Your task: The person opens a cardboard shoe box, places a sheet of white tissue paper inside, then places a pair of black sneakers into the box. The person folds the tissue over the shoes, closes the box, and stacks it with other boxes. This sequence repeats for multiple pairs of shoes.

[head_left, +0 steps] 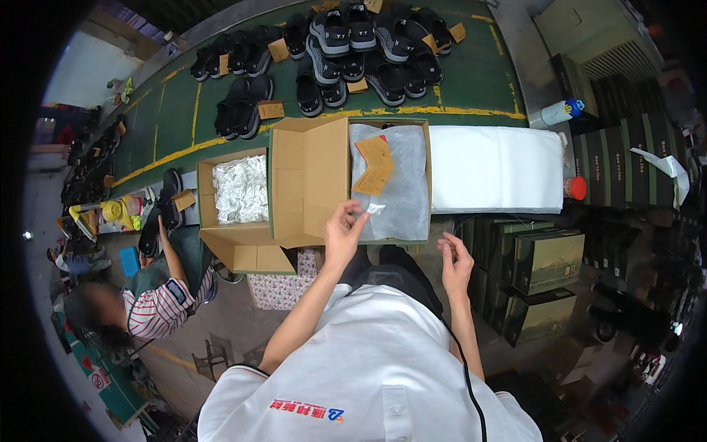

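An open shoe box (428, 177) stands in front of me, its brown lid (309, 173) folded out to the left. Thin whitish tissue paper (405, 158) covers what lies inside. On the tissue rest a creased brown card (373, 166) and, lower down, a small white sachet (376, 209). My left hand (344, 230) hovers over the box's near left corner, thumb and fingers apart beside the sachet. Right of the box's near edge, my right hand (456, 264) hangs in the air with loosely bent fingers and holds nothing.
A carton of white sachets (240, 189) stands left; a stack of white sheets (495, 169) lies right. Black shoes (331, 33) with tags cover the green table (177, 110) beyond. Shoe boxes (549, 261) are stacked right. A co-worker (166, 306) at left handles a shoe.
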`<act>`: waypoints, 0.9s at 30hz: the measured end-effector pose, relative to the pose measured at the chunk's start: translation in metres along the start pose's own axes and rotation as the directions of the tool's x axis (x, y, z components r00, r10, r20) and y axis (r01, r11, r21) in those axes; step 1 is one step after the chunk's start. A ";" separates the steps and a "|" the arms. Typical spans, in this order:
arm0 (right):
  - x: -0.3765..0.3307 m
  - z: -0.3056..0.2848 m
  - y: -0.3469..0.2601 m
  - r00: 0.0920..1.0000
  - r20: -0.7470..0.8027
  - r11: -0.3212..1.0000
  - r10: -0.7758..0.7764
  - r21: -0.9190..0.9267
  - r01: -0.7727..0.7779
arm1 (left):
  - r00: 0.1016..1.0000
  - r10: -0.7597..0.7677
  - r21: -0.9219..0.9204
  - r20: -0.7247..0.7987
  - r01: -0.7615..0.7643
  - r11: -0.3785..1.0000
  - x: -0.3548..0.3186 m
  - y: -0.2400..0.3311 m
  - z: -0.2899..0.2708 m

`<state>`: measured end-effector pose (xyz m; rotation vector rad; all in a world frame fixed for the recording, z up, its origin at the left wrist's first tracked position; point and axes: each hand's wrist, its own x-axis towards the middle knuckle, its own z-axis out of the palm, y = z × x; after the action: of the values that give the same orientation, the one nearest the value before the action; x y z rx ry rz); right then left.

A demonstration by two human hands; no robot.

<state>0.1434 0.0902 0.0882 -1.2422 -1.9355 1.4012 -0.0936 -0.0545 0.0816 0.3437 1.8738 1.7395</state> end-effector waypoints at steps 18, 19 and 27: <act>0.122 0.094 -0.074 0.955 0.257 0.949 -0.146 -0.236 0.208 | 0.811 0.535 0.739 0.237 -0.508 0.442 0.004 -0.007 0.049; 0.119 0.093 -0.071 0.948 0.278 0.910 -0.154 -0.335 0.246 | 0.806 0.538 0.732 0.247 -0.519 0.441 -0.001 -0.008 0.044; 0.084 0.082 -0.064 0.927 0.242 0.750 -0.286 -0.546 0.374 | 0.532 0.123 0.198 -0.838 0.087 0.976 -0.061 -0.081 -0.028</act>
<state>0.0131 0.1148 0.1026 -0.9622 -2.6587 0.7392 -0.0447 -0.1211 0.0168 -0.5615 2.7513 1.8757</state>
